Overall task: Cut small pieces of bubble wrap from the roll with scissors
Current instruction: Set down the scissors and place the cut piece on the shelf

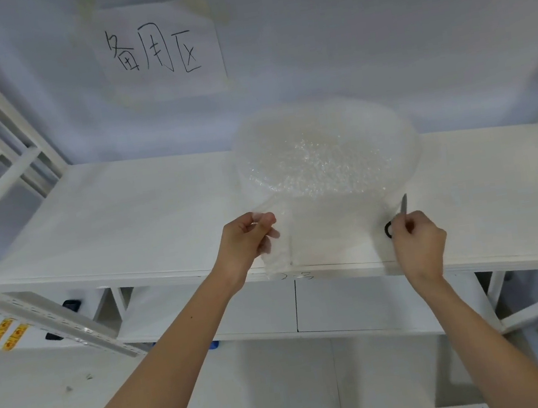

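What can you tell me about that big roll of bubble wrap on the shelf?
The bubble wrap roll is a large, clear, glistening bundle of tiny bubbles, standing on the white shelf against the wall. A loose sheet runs from it toward the shelf's front edge. The left hand pinches the sheet's left edge, lifting it slightly. The right hand holds scissors at the sheet's right edge, blade pointing up.

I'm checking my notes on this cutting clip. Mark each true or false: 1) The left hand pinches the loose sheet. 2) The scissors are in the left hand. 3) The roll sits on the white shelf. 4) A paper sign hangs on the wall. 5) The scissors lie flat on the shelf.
1) The left hand pinches the loose sheet: true.
2) False: the right hand holds the scissors.
3) The roll sits on the white shelf: true.
4) The paper sign hangs on the wall: true.
5) False: they are held, blade pointing up.
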{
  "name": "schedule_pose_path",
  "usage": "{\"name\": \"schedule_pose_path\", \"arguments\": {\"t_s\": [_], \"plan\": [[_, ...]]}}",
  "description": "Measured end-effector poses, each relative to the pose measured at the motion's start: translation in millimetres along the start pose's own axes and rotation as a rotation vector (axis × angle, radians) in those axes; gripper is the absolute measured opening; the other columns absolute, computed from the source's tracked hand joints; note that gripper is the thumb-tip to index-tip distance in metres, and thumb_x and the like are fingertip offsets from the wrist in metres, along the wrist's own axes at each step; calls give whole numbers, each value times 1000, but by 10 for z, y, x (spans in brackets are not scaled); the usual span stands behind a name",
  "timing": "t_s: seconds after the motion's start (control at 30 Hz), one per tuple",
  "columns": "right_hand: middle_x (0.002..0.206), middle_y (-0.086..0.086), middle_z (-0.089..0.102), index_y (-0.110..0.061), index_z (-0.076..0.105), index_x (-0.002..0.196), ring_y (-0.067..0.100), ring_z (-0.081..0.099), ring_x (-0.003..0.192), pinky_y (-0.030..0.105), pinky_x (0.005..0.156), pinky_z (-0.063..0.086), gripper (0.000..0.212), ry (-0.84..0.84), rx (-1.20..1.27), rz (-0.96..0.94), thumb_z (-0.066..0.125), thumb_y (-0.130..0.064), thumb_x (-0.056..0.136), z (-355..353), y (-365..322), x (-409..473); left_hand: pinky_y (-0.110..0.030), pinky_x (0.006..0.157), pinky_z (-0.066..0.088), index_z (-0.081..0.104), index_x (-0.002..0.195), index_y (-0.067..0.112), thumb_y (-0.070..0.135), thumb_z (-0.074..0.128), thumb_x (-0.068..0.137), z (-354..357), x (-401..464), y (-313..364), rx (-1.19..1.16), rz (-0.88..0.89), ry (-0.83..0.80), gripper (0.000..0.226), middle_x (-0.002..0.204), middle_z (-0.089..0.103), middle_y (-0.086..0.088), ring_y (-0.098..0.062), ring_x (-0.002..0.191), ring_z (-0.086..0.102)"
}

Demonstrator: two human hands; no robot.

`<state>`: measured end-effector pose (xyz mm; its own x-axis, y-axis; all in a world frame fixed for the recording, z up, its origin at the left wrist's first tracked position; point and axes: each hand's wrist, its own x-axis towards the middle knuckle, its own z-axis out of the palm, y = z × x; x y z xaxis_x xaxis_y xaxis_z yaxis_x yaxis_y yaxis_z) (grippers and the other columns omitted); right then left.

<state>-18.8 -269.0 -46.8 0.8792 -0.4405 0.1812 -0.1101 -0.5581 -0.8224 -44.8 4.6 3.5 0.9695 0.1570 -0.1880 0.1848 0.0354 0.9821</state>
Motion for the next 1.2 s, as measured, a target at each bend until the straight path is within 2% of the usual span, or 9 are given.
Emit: {"name": "schedule_pose_path", "arguments": {"t_s": [0.1, 0.17, 0.27, 0.33, 0.47, 0.57, 0.77, 1.03, 1.2], "plan": [[50, 3, 41, -4, 50, 59, 8, 33, 47, 27, 51, 31, 35, -95, 212, -163, 52, -12, 93, 15, -571, -291, -17, 50, 43, 68, 103, -2, 18, 61, 95, -51, 3, 8, -38, -5, -7, 22, 75, 69, -7, -14, 50, 49], [54, 9, 49, 0, 59, 71, 8, 40, 51, 26, 51, 35, 33, -280, 333, -198, 54, -24, 93, 65, -930, -478, -17, 52, 44, 69, 104, 0, 18, 61, 95, -95, 8, 19, -57, -11, -10, 21, 77, 70, -6, -14, 52, 49], [74, -1, 68, -19, 70, 91, 11, 62, 60, 28, 57, 52, 37, -618, 290, -181, 56, -53, 85, 216, -1279, -613, -18, 55, 46, 69, 105, 2, 19, 62, 95, -173, 13, 34, -82, -1, -33, 21, 80, 71, -7, -14, 54, 51], [84, -2, 71, -20, 68, 108, 13, 68, 65, 31, 61, 58, 40, -757, 205, -141, 61, -52, 84, 357, -1402, -631, -21, 60, 49, 70, 105, 4, 17, 61, 95, -242, 21, 39, -89, 12, -44, 19, 81, 71, -5, -13, 56, 53], [96, -6, 63, -25, 57, 120, 10, 62, 78, 22, 71, 48, 51, -663, 58, -214, 68, -54, 80, 618, -1450, -645, -23, 64, 52, 70, 107, 6, 16, 60, 96, -395, 27, 67, -132, 29, -49, 19, 80, 72, -3, -13, 58, 54], [104, -6, 62, -26, 54, 126, 12, 62, 87, 23, 77, 48, 54, -709, 96, -172, 68, -52, 81, 717, -1466, -642, -25, 67, 52, 69, 109, 6, 23, 61, 95, -506, 41, 95, -147, 36, -75, 24, 84, 72, -5, -13, 59, 53], [79, 9, 73, -9, 69, 102, 18, 65, 64, 29, 66, 56, 14, -798, 416, 52, 63, -15, 91, 855, -1507, -646, -26, 73, 54, 67, 117, 14, 26, 62, 94, -693, 103, 135, -126, 12, -148, 27, 93, 72, -7, -16, 67, 58], [76, 12, 71, -10, 66, 103, 21, 63, 61, 27, 63, 55, 14, -727, 567, 197, 58, -6, 92, 968, -1503, -673, -29, 77, 57, 63, 125, 19, 11, 58, 96, -905, 147, 26, -137, -71, -249, 30, 95, 73, -16, -20, 75, 65], [79, 13, 69, -8, 70, 98, 25, 56, 64, 27, 63, 54, 17, -705, 690, 243, 55, -2, 92, 1025, -1510, -710, -28, 77, 57, 69, 115, 10, 1, 47, 98, -921, 196, -23, -303, -121, -249, 30, 94, 72, -15, -19, 73, 64]]}}
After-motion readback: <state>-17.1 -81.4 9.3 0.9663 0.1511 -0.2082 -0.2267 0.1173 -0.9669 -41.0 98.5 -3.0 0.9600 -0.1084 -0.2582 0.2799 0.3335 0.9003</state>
